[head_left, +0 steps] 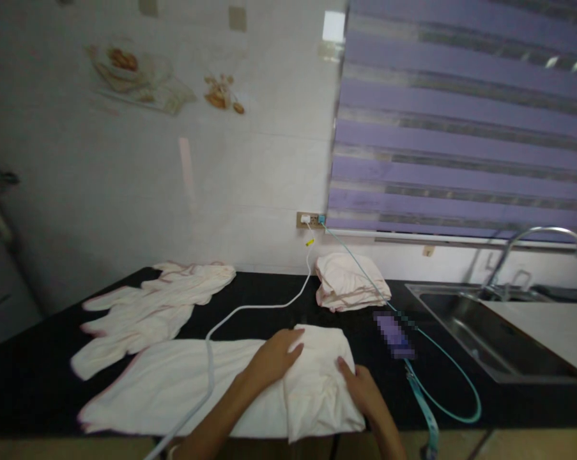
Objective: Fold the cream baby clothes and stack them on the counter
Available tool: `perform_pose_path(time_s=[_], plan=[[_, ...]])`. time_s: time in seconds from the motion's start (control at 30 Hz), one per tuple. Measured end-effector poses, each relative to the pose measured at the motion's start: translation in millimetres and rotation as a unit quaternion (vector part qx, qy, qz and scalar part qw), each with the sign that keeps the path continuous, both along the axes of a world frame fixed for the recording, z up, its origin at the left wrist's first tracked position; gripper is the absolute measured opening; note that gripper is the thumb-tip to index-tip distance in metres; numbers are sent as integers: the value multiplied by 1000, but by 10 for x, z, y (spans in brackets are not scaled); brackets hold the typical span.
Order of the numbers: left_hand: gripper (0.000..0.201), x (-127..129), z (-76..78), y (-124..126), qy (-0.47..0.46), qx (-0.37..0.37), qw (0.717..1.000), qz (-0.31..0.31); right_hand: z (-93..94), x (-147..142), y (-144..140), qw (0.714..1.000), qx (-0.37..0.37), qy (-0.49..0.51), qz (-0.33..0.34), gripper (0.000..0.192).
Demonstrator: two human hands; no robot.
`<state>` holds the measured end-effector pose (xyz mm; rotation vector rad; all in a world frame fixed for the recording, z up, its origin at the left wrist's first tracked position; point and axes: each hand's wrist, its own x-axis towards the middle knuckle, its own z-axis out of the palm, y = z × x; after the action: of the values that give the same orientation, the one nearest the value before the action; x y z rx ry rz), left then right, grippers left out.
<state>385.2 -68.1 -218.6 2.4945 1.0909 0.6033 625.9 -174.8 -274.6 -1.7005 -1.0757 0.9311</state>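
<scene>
A long white cloth (173, 383) with a pinkish edge lies along the front of the black counter. Its right end is doubled over into a wrinkled, folded flap (319, 377). My left hand (276, 358) rests on the left side of this flap, fingers stretched and apart from the thumb. At the right edge, my right hand (362, 390) has its thumb on top of the fabric, with the other fingers partly hidden against the side. A white cable (209, 367) runs across the unfolded part of the cloth.
Loose white cloths (158, 306) lie rumpled at the back left. A folded cloth stack (348, 281) sits by the wall below the socket (310, 220). On the right are a purple blurred phone-like object (393, 335), a teal cord and strap (422, 396), and a sink (489, 332) with faucet (508, 249).
</scene>
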Motion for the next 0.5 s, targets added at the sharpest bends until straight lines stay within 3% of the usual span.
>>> perform_pose_path(time_s=[0.1,0.23,0.5], plan=[[53,-268,-229,-192,76,18,996,36,-45,-38,0,997,28,-61,-35,65],[55,-325,-444,-398,117,98,985,77,-103,-71,-39,994,51,-93,-41,60],[55,-317,-505,-401,119,131,981,75,-78,-83,-91,993,67,-82,-57,61]])
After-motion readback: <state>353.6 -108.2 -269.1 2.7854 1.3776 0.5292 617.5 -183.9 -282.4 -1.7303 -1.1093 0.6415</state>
